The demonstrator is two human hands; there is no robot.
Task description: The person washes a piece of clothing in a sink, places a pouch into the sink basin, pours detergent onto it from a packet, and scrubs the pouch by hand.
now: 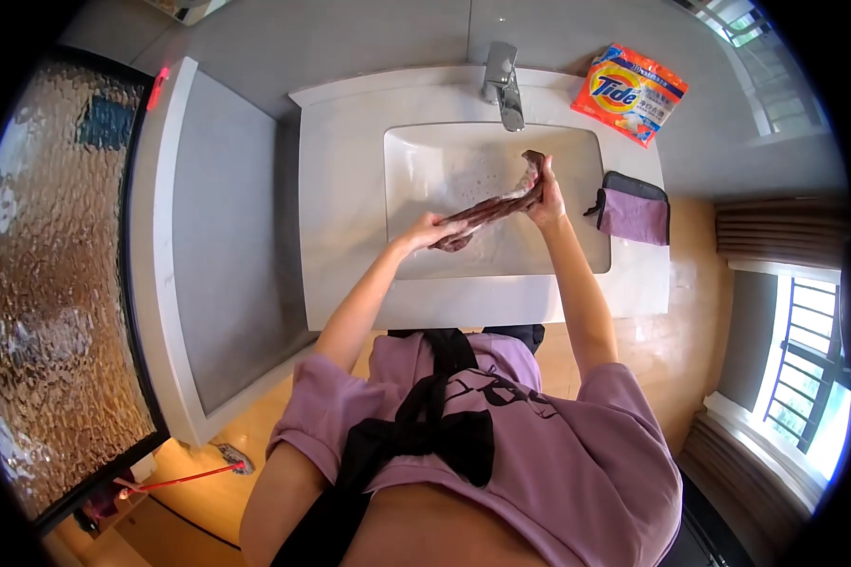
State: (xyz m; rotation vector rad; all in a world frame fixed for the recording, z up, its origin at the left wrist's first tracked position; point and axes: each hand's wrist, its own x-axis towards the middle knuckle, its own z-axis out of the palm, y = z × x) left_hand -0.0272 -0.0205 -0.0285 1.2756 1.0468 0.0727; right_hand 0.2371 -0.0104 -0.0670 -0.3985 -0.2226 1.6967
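Seen from above, a person in a purple shirt point(558, 444) leaned over a white sink point(501, 262) set into a pale table point(348, 227). A long, dark reddish-brown cloth point(490, 210) stretched slantwise above the basin, bunched into a rope shape. It looked wet.

The left hand point(428, 231) had its grip closed on the lower end, a wad of fabric hanging just beyond the fingers. The right hand point(548, 197), farther from the person's body, had its grip closed near the other end, whose tip stuck up past the thumb toward the faucet point(507, 90).

White foam point(532, 176) clung to the cloth, thickest near the right hand, and small bubbles dotted the back wall of the basin. From this, the soaping seemed well under way and the rinsing not yet done: the suds were there to be cleared. No stream of water showed under the faucet, and whether any stain remained could not be told.

On the table to the right of the faucet lay an orange Tide packet point(627, 94). Nearer the person, beside the sink's right edge, a purple cloth with dark edging point(633, 214) lay apart from both hands.
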